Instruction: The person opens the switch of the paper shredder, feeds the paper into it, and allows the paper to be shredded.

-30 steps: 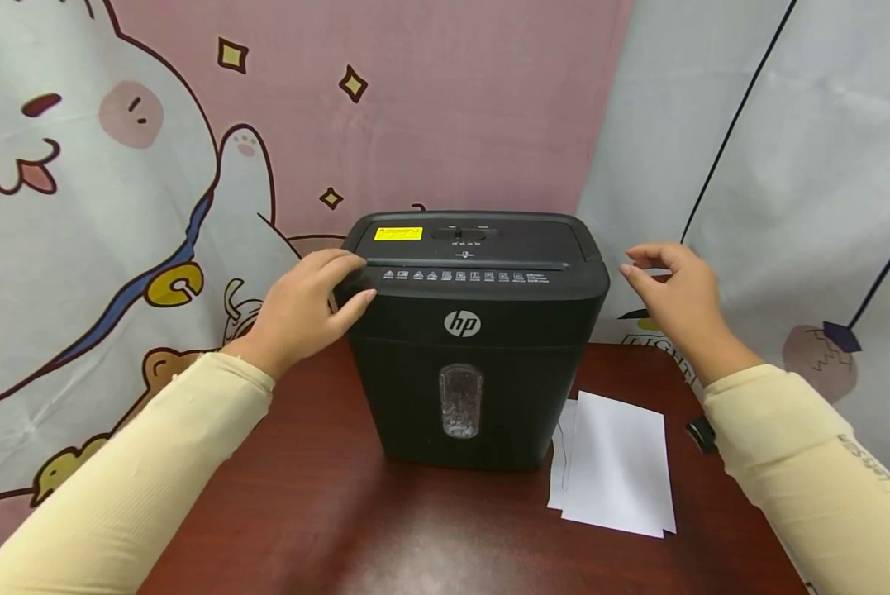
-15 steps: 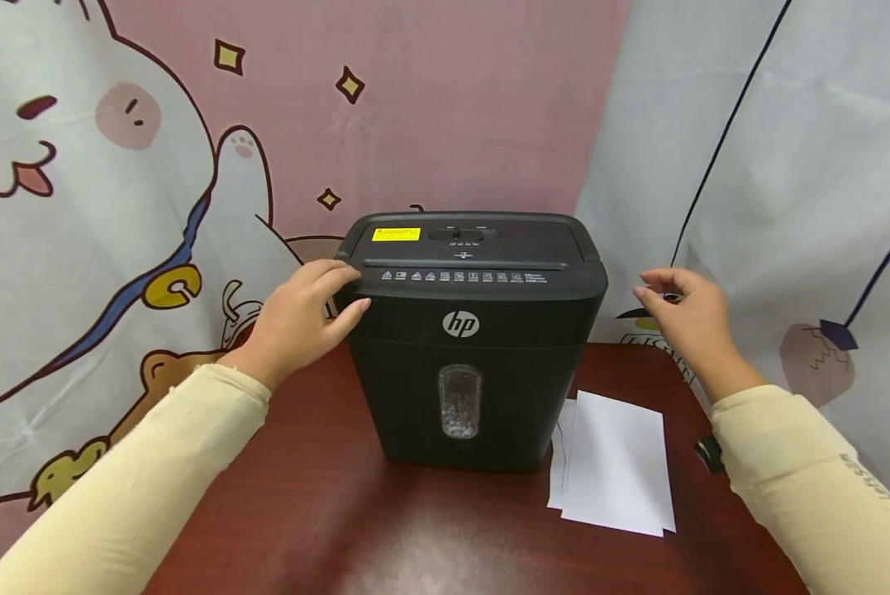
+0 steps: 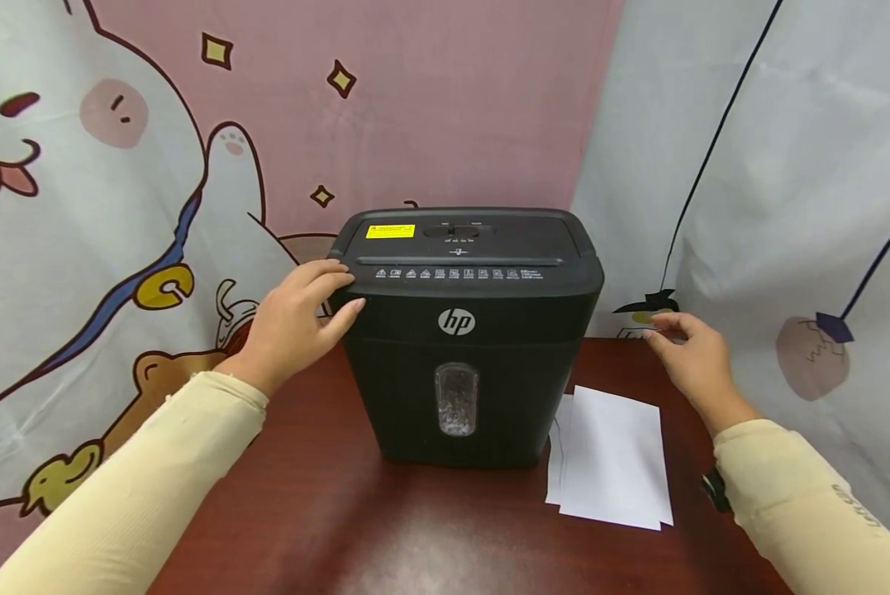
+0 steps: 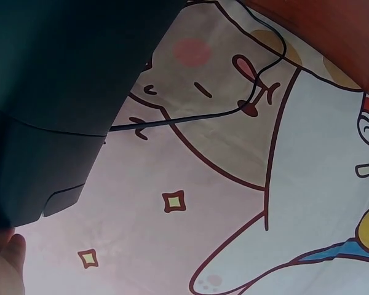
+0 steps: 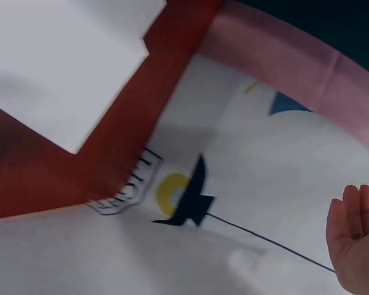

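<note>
A black HP paper shredder (image 3: 407, 364) stands upright on the table, shreds showing through its small front window (image 3: 456, 399). At its upper left corner my left hand (image 3: 284, 326) rests lightly, fingers on the top edge and thumb by the front face. In the left wrist view, fingertips of that hand (image 4: 6, 261) show right at the shredder's edge. My right hand (image 3: 701, 364) hovers right of the shredder, above and behind white paper sheets (image 3: 616, 463); its fingers are loosely bent and hold nothing. These sheets lie slightly fanned beside the shredder's base.
The reddish-brown table (image 3: 303, 496) reaches back to a printed cartoon cloth (image 3: 452, 99) hanging behind and at both sides. A black cord (image 4: 184, 118) runs from behind the shredder. Something small and black (image 3: 715, 489) shows beneath the right sleeve.
My right hand has moved down and slightly right, away from the shredder's upper right corner. The left hand stays at the upper left corner, shifted slightly outward. Shredder and sheets have stayed put.
</note>
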A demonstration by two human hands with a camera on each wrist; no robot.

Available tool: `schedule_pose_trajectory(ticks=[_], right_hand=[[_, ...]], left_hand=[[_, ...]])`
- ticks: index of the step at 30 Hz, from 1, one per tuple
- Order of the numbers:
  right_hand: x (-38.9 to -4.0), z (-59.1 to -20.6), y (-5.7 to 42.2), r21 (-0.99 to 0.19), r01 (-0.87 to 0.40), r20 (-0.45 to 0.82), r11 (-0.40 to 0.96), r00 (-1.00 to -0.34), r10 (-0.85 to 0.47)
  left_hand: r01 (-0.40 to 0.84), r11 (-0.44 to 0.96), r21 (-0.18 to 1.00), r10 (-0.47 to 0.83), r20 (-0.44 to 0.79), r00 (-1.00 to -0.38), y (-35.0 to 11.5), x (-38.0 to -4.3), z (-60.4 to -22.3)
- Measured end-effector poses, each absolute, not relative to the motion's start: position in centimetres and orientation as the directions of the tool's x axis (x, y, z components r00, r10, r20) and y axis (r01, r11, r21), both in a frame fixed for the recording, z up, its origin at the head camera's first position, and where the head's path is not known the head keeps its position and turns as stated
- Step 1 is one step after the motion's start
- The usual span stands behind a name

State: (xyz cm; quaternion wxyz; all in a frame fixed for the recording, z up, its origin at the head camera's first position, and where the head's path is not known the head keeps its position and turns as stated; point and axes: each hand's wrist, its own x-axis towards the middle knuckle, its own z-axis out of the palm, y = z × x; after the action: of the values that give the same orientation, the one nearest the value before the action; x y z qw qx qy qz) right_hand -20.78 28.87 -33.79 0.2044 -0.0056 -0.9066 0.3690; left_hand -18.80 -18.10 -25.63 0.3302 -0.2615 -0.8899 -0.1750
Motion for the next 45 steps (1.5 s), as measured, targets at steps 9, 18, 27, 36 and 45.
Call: schedule_pose_trajectory(ticks=[9, 18, 27, 36, 45], right_hand=[[-20.5, -37.9, 30.3, -0.731, -0.014, 0.222, 0.683, -0.95, 0.218], [-20.6, -41.4, 31.7, -0.742, 0.157, 0.056, 0.652, -0.954, 0.294], [-20.5, -44.2, 32.2, -0.74, 0.27, -0.048, 0.616, -0.935, 0.352], [-20.2, -47.3, 32.7, -0.696, 0.398, -0.142, 0.598, -0.892, 0.429], [-19.5, -49.2, 32.0, -0.596, 0.467, -0.177, 0.653, -0.87, 0.461]], left_hand=[[0.593, 0.796, 0.124, 0.35, 0.704, -0.617, -18.2, -18.8, -26.0], [0.597, 0.792, 0.128, 0.347, 0.711, -0.612, -18.0, -18.9, -26.2], [0.577, 0.803, 0.149, 0.327, 0.7, -0.635, -18.0, -18.8, -26.1], [0.573, 0.802, 0.169, 0.316, 0.693, -0.648, -17.9, -18.8, -26.2], [0.565, 0.807, 0.17, 0.304, 0.701, -0.645, -17.9, -18.8, -26.4]])
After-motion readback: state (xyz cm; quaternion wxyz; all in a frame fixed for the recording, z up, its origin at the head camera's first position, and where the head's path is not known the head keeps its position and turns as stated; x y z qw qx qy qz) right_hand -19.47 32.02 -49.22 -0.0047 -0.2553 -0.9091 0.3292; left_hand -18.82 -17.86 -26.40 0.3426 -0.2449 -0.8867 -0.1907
